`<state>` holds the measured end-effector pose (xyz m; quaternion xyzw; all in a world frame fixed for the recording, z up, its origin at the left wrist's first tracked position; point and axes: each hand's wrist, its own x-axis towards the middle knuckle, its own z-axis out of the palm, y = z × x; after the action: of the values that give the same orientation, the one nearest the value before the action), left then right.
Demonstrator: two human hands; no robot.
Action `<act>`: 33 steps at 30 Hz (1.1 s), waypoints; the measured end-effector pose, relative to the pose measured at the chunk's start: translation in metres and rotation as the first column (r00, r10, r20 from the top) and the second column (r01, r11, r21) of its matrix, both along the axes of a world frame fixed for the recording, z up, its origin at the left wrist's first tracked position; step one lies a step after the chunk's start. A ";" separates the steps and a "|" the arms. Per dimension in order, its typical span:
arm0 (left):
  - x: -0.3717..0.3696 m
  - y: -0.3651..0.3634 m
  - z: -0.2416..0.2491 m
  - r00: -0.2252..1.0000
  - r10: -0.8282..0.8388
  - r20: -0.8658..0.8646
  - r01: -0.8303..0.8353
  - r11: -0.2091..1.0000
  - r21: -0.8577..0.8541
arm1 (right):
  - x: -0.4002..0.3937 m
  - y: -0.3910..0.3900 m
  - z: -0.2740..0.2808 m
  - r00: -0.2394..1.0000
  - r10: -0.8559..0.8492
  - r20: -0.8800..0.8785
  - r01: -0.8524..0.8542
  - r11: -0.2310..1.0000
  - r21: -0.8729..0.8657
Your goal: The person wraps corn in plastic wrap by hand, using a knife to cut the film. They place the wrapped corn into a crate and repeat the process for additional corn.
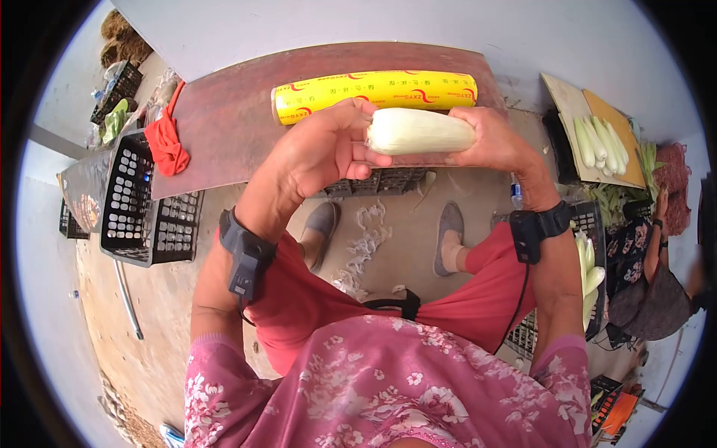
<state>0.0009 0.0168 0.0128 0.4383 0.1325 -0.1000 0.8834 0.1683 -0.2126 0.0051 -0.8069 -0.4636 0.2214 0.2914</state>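
Observation:
Above the table's near edge I hold an ear of corn [422,131] in a smooth, pale green-white husk, lying roughly level. My right hand [489,140] is closed round its right end. At the left end is my left hand [328,143], palm turned partly up, with its fingers curled about the tip above and below. Just behind the corn, a yellow roll of cling film [373,91] with red and green print lies across the reddish-brown table [216,112]. The far side of the corn and some fingertips are hidden.
Black crates [128,201] stand left of the table, near a red cloth [166,142]. On the right, several pale ears [601,145] lie on a board, and more ears [590,276] fill a crate. A person [646,276] sits at far right. Husk scraps [366,243] litter the floor.

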 end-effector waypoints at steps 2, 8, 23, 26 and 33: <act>0.003 0.010 -0.014 0.994 -0.081 0.077 0.088 0.991 -0.099 | 0.003 -0.002 -0.003 0.999 0.031 -0.027 -0.030 0.999 0.038; 0.004 0.007 -0.018 0.956 -0.206 0.210 0.255 0.936 -0.243 | 0.006 -0.002 -0.010 0.928 0.122 -0.352 -0.104 0.992 0.070; -0.003 -0.010 -0.006 0.836 0.171 0.521 -0.296 0.941 0.165 | -0.009 0.011 -0.017 0.720 0.180 -0.670 -0.141 0.984 0.112; -0.005 -0.011 -0.005 0.823 0.181 0.539 -0.348 0.910 0.225 | -0.019 0.016 -0.013 0.712 0.171 -0.681 -0.080 0.983 0.163; -0.008 -0.013 0.000 0.744 0.132 0.655 -0.381 0.889 0.253 | -0.016 0.014 -0.020 0.651 0.164 -0.741 -0.051 0.984 0.173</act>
<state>-0.0069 0.0042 0.0124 0.5818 -0.0894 0.2019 0.7828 0.1519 -0.1988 -0.0149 -0.5922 -0.3625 0.5199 0.4976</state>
